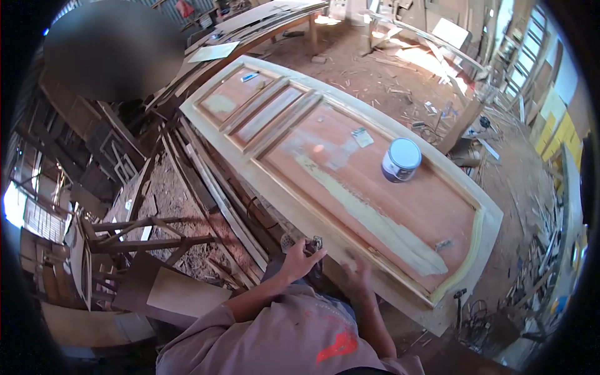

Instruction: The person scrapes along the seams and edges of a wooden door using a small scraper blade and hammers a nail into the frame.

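A large wooden door (275,177) with framed panels lies flat in front of me. Near its close edge, my left hand (301,260) is closed around a small dark, metallic-looking object (318,242) whose kind I cannot make out. My right hand (358,279) is over the same edge, its fingers smeared by motion. On the big panel stands a paint can (401,160) with a pale lid. A long patch of pale yellow filler (375,219) runs along this panel. A small paper piece (362,137) and a greyish scrap (444,245) lie on it too.
A hammer-like tool (460,302) is by the door's near right corner. Long timber strips (219,200) and a wooden frame (153,240) are at the left. A table stacked with boards (269,22) stands behind. Offcuts (537,262) litter the right floor.
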### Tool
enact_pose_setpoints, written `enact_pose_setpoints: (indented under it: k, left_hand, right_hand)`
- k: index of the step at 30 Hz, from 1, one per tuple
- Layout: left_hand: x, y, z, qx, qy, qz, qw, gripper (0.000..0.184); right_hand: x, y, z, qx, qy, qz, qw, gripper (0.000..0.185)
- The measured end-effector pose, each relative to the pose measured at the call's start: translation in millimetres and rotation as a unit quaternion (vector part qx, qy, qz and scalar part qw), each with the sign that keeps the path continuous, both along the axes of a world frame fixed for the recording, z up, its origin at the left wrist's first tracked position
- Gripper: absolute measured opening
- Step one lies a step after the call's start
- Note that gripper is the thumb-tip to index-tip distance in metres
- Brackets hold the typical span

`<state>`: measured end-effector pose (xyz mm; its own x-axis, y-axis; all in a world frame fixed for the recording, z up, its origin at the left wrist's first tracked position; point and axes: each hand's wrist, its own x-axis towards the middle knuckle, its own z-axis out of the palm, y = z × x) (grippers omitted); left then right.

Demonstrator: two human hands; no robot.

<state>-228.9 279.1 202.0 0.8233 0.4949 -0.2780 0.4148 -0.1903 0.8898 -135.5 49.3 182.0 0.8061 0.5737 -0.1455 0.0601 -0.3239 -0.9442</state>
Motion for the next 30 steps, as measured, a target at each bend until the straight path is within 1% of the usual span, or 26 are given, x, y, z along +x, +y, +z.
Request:
enact_pose_setpoints:
  k: [2, 3, 4, 5, 6, 7, 8, 9, 10, 11, 12, 13, 15, 17, 18, 20, 21, 24, 25, 27, 28, 30]
  left_hand:
    - [5, 15, -10, 0.030, 0.005, 0.029, 0.999, 0.062]
    - [11, 25, -13, 0.044, 0.004, 0.038, 0.998, 0.061]
    - [18, 34, -17, 0.056, 0.003, 0.047, 0.997, 0.061]
    - [24, 44, -24, 0.044, 0.004, 0.041, 0.998, 0.060]
    - [32, 56, -28, 0.032, 0.005, 0.034, 0.999, 0.059]
    - [38, 72, -33, 0.020, 0.007, 0.028, 0.999, 0.058]
    - [46, 97, -38, -0.003, 0.020, -0.016, 1.000, 0.060]
    - [58, 128, -32, -0.027, 0.033, -0.061, 0.997, 0.062]
    - [64, 152, -33, -0.055, 0.047, -0.105, 0.992, 0.065]
    - [71, 177, -73, -0.061, -0.024, -0.037, 0.997, 0.065]
    - [80, 213, -81, -0.003, 0.008, -0.005, 1.000, 0.064]
    - [93, 257, -89, 0.055, 0.042, 0.026, 0.997, 0.064]
    - [112, 326, -130, 0.174, 0.039, 0.113, 0.978, 0.072]
    - [128, 390, -155, 0.272, 0.058, 0.098, 0.955, 0.076]
    - [132, 415, -164, 0.290, 0.064, 0.083, 0.951, 0.076]
    - [138, 453, -174, 0.327, 0.069, 0.046, 0.941, 0.076]
    - [139, 462, -174, 0.311, 0.069, 0.028, 0.948, 0.072]
    - [130, 475, -185, 0.320, 0.053, -0.011, 0.946, 0.069]
    - [128, 476, -187, 0.324, 0.045, -0.009, 0.945, 0.067]
    - [129, 478, -185, 0.335, 0.026, 0.001, 0.942, 0.064]
    - [132, 481, -182, 0.347, 0.024, 0.016, 0.937, 0.065]
    - [137, 481, -175, 0.371, 0.023, 0.045, 0.927, 0.066]
  right_hand:
    - [1, 47, 31, 0.033, 0.057, 0.090, 0.994, 0.063]
    - [1, 69, 34, 0.047, 0.086, 0.134, 0.986, 0.060]
    - [0, 90, 25, 0.018, 0.045, 0.111, 0.993, 0.063]
    - [-1, 110, 8, -0.010, 0.004, 0.089, 0.996, 0.066]
    - [1, 130, 2, -0.037, -0.038, 0.067, 0.996, 0.069]
    - [5, 146, -2, -0.044, -0.018, 0.047, 0.998, 0.068]
    - [11, 164, -7, -0.052, 0.002, 0.026, 0.998, 0.067]
    - [17, 184, -9, -0.061, 0.023, 0.006, 0.998, 0.066]
    - [26, 200, -15, -0.122, 0.006, -0.004, 0.993, 0.065]
    - [39, 213, -21, -0.183, -0.013, -0.012, 0.983, 0.063]
    - [53, 227, -26, -0.242, -0.033, -0.020, 0.969, 0.062]
    - [65, 243, -28, -0.269, -0.021, -0.022, 0.963, 0.063]
    - [87, 274, -30, -0.320, 0.004, -0.029, 0.947, 0.065]
    - [102, 296, -53, -0.282, -0.049, -0.026, 0.958, 0.063]
    - [106, 307, -63, -0.260, -0.075, -0.024, 0.962, 0.062]
    - [114, 337, -64, -0.278, -0.023, -0.022, 0.960, 0.062]
    - [117, 349, -65, -0.282, -0.001, -0.017, 0.959, 0.064]
    - [124, 384, -62, -0.301, 0.051, 0.001, 0.952, 0.066]
    - [125, 394, -59, -0.309, 0.065, 0.007, 0.949, 0.066]
    - [123, 402, -63, -0.314, 0.028, 0.027, 0.949, 0.066]
    - [124, 406, -65, -0.315, 0.009, 0.037, 0.948, 0.066]
    - [125, 409, -68, -0.323, 0.011, 0.041, 0.945, 0.066]
